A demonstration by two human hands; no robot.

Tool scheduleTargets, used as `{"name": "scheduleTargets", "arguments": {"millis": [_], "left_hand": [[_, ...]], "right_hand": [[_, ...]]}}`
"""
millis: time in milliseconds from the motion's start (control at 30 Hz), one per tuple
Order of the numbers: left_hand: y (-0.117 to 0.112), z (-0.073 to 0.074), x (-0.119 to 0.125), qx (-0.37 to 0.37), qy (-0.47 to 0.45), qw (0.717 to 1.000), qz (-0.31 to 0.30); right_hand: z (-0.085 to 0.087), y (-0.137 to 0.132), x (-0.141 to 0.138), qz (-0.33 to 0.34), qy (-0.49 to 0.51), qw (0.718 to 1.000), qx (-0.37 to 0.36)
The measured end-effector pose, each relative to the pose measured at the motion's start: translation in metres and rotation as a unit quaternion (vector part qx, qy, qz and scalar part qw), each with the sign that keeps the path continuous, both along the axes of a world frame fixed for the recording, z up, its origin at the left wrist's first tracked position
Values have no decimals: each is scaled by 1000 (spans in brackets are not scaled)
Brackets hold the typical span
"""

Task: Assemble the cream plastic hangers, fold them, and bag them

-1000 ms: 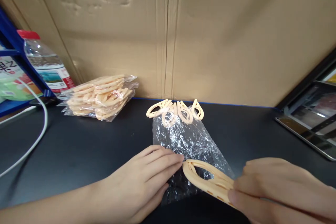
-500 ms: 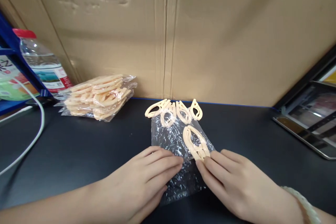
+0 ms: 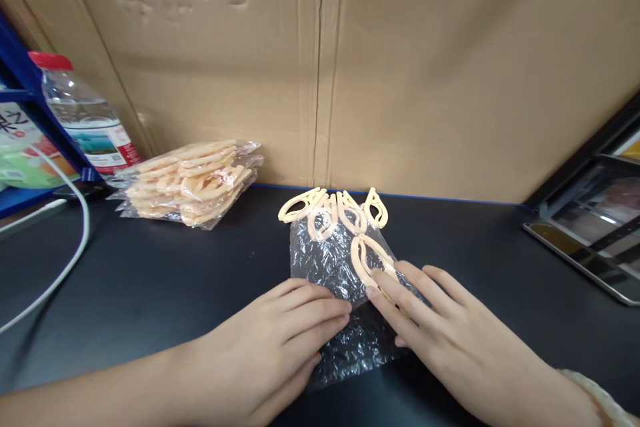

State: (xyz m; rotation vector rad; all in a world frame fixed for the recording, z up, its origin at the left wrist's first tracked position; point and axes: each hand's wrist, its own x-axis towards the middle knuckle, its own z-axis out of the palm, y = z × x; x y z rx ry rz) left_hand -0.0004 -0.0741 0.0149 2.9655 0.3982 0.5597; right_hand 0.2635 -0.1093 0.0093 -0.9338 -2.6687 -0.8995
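Note:
A clear plastic bag (image 3: 320, 260) lies on the black table, its open edge toward me. My left hand (image 3: 280, 333) pinches the near left part of the bag, thumb underneath. One beige folding hanger (image 3: 361, 257), folded up, rests at the right side of the bag; I cannot tell how far inside it is. My right hand (image 3: 435, 320) lies over the near end of that hanger, fingers stretched and spread, covering part of it. At the far end of the bag are several more folded hangers (image 3: 353, 213), some seen through the film.
A stack of bagged beige hangers (image 3: 190, 183) stands at the back left. Behind it are a red-capped water bottle (image 3: 95, 120), a blue shelf (image 3: 30, 120) and a white cable (image 3: 83, 233). Cardboard (image 3: 425, 80) walls the back. A dark-framed clear case (image 3: 590, 240) is at the right.
My right hand has loosened its pinch on the hanger's near end, and its fingers have slid forward over it and spread. My left hand has stayed on the bag.

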Motion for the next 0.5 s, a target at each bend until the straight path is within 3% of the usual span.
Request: {"name": "scheduleTargets", "arguments": {"millis": [333, 500], "left_hand": [[-2, 6, 2, -26, 23, 999, -26], [-1, 3, 2, -25, 26, 999, -28]], "right_hand": [[13, -5, -3, 87, -21, 995, -41], [26, 0, 12, 59, -14, 977, -205]]}}
